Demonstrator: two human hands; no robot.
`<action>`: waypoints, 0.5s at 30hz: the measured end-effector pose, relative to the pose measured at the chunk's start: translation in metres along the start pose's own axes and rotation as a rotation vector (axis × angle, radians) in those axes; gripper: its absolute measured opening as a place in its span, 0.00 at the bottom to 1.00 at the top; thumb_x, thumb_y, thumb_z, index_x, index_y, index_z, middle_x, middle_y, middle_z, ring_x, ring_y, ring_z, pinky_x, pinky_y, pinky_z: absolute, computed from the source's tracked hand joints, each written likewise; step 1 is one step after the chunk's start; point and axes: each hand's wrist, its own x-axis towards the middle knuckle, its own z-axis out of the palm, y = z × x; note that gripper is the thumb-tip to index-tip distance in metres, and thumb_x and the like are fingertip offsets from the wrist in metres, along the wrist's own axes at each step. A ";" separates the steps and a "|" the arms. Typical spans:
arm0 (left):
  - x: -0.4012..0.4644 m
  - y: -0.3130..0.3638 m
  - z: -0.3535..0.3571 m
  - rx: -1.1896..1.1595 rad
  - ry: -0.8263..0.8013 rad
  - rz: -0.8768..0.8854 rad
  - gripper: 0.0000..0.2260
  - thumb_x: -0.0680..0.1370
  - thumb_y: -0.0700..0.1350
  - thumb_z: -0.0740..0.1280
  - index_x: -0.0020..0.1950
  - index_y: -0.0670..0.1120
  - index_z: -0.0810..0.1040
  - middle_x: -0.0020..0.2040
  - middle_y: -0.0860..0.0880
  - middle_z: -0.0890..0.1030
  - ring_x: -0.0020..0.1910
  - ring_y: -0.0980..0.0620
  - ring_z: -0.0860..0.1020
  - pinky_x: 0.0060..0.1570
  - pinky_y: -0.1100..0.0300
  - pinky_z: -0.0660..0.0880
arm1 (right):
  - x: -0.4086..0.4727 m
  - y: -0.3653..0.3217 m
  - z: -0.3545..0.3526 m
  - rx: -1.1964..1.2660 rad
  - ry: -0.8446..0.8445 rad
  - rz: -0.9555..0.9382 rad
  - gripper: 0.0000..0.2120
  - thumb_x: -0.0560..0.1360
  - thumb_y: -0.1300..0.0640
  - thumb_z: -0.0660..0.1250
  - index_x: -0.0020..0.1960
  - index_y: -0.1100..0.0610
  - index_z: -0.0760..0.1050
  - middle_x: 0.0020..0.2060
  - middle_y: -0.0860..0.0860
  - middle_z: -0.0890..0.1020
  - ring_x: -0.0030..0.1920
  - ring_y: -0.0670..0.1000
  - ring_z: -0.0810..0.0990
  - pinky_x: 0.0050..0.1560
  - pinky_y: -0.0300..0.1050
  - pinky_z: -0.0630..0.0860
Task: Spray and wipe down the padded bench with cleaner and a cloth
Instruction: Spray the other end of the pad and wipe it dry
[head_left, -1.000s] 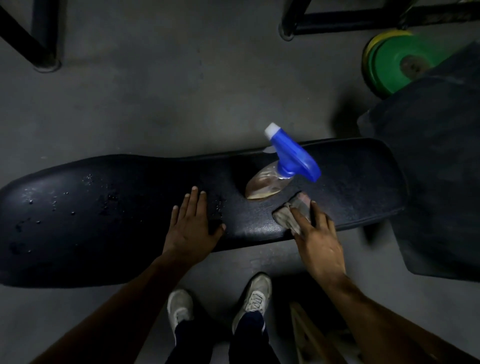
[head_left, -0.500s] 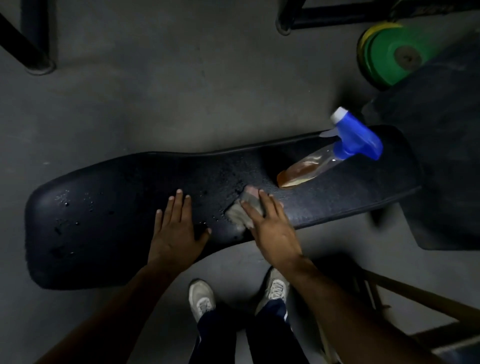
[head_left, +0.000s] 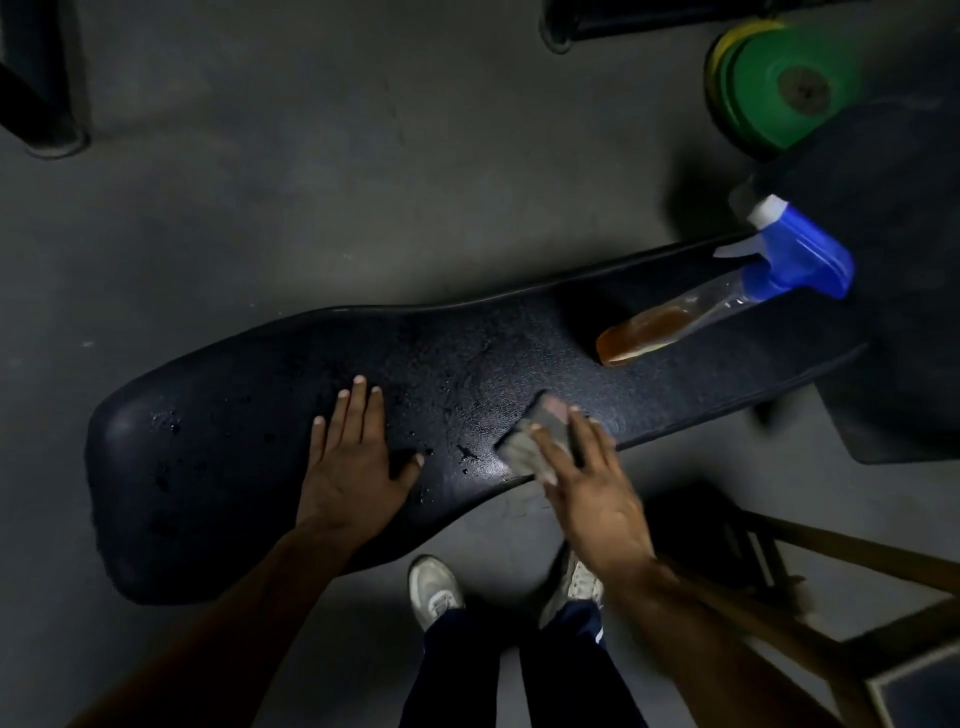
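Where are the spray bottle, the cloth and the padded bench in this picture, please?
spray bottle (head_left: 654, 332): head view, amber-filled body.
cloth (head_left: 540, 439): head view, grey part ahead of the fingers.
padded bench (head_left: 234, 467): head view, bare wet top.

The left hand (head_left: 350, 467) lies flat, fingers spread, palm down. The right hand (head_left: 592, 488) reaches forward, fingers extended and pressing downward.

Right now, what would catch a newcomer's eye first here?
The blue-headed spray bottle standing on the black padded bench at its right end, amber liquid inside. Next, the right hand pressing a grey cloth on the bench's near edge, the left hand flat beside it. Green weight plates sit top right.
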 end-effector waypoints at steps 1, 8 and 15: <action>0.002 -0.001 0.000 0.003 0.008 0.004 0.44 0.73 0.68 0.52 0.81 0.44 0.48 0.82 0.47 0.44 0.81 0.48 0.45 0.78 0.46 0.44 | 0.004 0.007 -0.003 0.006 0.015 0.062 0.32 0.82 0.50 0.65 0.82 0.39 0.56 0.84 0.58 0.53 0.83 0.65 0.54 0.81 0.59 0.57; 0.010 -0.006 0.006 0.009 0.017 0.013 0.44 0.72 0.67 0.54 0.81 0.43 0.49 0.82 0.46 0.46 0.81 0.46 0.47 0.77 0.44 0.46 | 0.039 -0.047 0.011 0.005 0.076 0.034 0.29 0.84 0.45 0.59 0.83 0.43 0.55 0.83 0.62 0.53 0.83 0.65 0.51 0.82 0.58 0.45; 0.014 -0.016 -0.003 0.010 0.005 0.044 0.42 0.77 0.62 0.63 0.81 0.43 0.47 0.82 0.47 0.43 0.81 0.48 0.44 0.78 0.44 0.44 | -0.018 -0.064 0.028 -0.034 0.023 -0.171 0.36 0.75 0.49 0.73 0.80 0.42 0.63 0.82 0.60 0.62 0.81 0.63 0.62 0.78 0.60 0.64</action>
